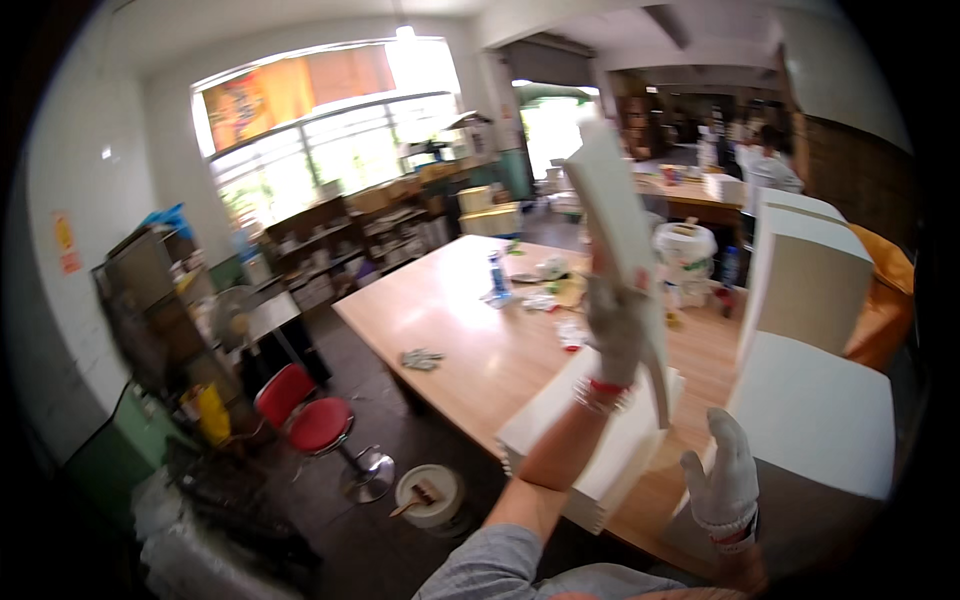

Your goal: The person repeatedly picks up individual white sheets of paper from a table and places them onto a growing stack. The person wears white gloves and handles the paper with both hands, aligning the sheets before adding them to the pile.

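My left hand, in a white glove, is raised over the wooden table. It grips a thick white paper block that stands tilted upright and is smeared by motion. Below it, a pile of white paper blocks lies at the table's near edge. My right hand, also gloved, holds nothing; its thumb and fingers are apart. To the right of that hand stands a large stack of white paper, with a taller stack behind.
A blue spray bottle and clutter are on the table, with a grey bundle near its left edge. A white bucket stands beyond. Left are a red stool and a bucket with a brush. Another person is at the far right.
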A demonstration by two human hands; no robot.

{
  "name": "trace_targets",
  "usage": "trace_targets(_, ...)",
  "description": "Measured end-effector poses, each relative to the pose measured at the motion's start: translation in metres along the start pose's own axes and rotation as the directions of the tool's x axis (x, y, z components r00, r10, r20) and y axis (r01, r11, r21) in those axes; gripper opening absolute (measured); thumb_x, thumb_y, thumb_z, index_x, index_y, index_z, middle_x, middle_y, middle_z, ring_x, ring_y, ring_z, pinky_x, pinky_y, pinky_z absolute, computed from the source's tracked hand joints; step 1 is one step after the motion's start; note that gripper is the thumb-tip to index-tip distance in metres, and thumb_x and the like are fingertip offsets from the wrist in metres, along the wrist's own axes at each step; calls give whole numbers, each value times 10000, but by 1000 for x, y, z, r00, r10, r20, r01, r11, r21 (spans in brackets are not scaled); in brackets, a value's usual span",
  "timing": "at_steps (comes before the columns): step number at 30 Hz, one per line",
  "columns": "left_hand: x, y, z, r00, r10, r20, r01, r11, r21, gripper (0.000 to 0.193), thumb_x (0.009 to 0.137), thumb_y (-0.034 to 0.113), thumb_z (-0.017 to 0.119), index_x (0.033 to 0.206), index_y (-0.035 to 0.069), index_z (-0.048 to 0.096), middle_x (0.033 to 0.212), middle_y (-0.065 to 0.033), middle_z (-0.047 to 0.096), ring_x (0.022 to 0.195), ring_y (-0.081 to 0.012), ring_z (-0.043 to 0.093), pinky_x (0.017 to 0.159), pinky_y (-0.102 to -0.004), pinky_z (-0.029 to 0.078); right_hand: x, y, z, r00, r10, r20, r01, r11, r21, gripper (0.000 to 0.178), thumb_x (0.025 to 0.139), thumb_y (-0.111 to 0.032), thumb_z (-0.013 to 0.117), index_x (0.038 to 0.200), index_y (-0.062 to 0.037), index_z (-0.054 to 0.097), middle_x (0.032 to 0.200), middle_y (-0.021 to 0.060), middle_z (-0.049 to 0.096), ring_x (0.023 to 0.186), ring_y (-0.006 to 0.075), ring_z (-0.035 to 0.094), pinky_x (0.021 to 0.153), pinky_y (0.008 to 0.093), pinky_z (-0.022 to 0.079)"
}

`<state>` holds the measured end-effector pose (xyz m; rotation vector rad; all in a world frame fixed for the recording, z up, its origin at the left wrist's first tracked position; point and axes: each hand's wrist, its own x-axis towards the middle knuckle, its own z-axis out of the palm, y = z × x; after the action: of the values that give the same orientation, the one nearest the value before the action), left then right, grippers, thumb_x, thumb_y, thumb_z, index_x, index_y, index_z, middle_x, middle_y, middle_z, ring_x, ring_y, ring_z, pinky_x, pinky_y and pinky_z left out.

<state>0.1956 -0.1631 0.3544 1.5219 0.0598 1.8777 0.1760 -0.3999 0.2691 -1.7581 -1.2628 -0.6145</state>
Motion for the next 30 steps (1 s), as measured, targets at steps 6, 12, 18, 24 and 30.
trace_targets(6,-54,44,-16,877,414,245,-396,910,-120,565,900,-41,576,1455,29,498,1525,-300,417,1391,-447,457,1089,-475,456,-10,36,150,878,426,220,-38,-395,918,729,958,-163,697,1528,38,289,1464,198,481,1293,317,535,1076,394,451)
trace_targets(12,-86,42,-8,783,257,566,-413,896,164,649,839,14,683,1452,-3,470,1531,-279,406,1414,-456,419,1122,-486,429,-42,66,208,691,515,507,-512,-146,846,652,966,-189,689,1474,32,345,1362,163,541,1178,257,579,1016,365,481)
trace_targets(18,-108,-59,-115,634,-79,769,7,995,97,539,905,-1,656,1425,52,520,1363,-178,581,1210,-335,605,977,-378,534,-74,75,199,606,607,514,-688,76,722,578,974,-215,682,1419,26,402,1260,128,600,1063,197,622,956,336,511)
trace_targets(24,-111,-158,-290,443,-750,492,45,566,823,364,904,172,661,1237,29,628,1322,-207,611,1245,-367,568,1046,-437,471,-83,64,191,715,601,356,-684,498,533,600,936,-192,695,1408,36,402,1190,192,636,1057,277,640,906,386,522)
trace_targets(30,-126,-176,-345,458,-629,628,216,764,608,401,797,39,795,1184,21,688,1400,-179,594,1326,-314,551,1074,-365,479,-94,27,162,818,363,447,-415,909,22,737,814,-440,808,1355,-65,476,1252,285,517,1024,472,619,892,501,513)
